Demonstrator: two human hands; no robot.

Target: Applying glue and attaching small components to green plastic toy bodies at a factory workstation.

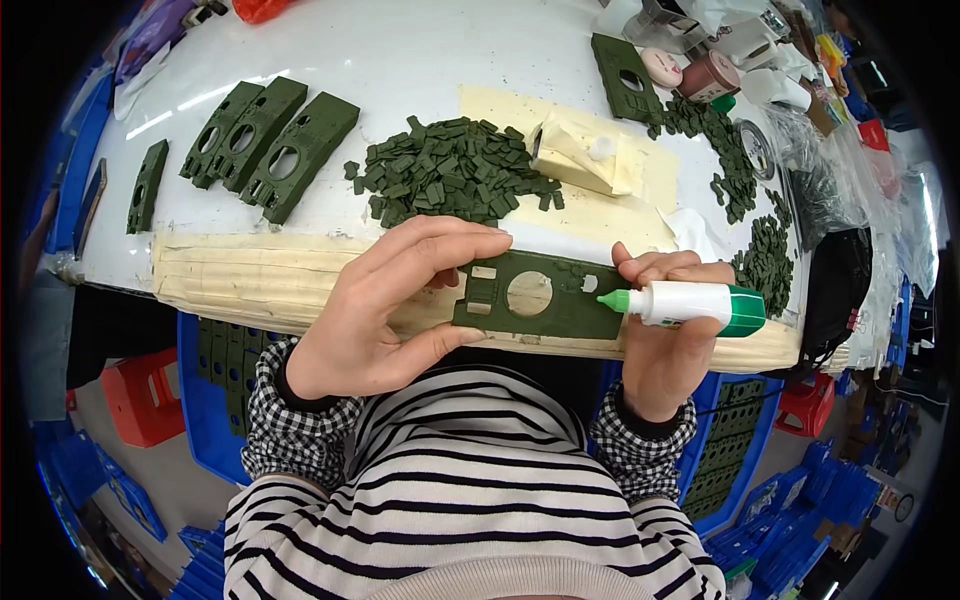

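Black-and-white striped shirt [460,480]: before the white table [400,55].
Left hand [375,305]: fingers pinching the dark-green rectangular panel [568,302] by its left end.
Right hand [672,355]: fingers around a white plastic bottle [685,303], green tip at the panel's right end.
Panel: over the table's near edge.
Flat dark-green chips [445,175]: heaped beyond.
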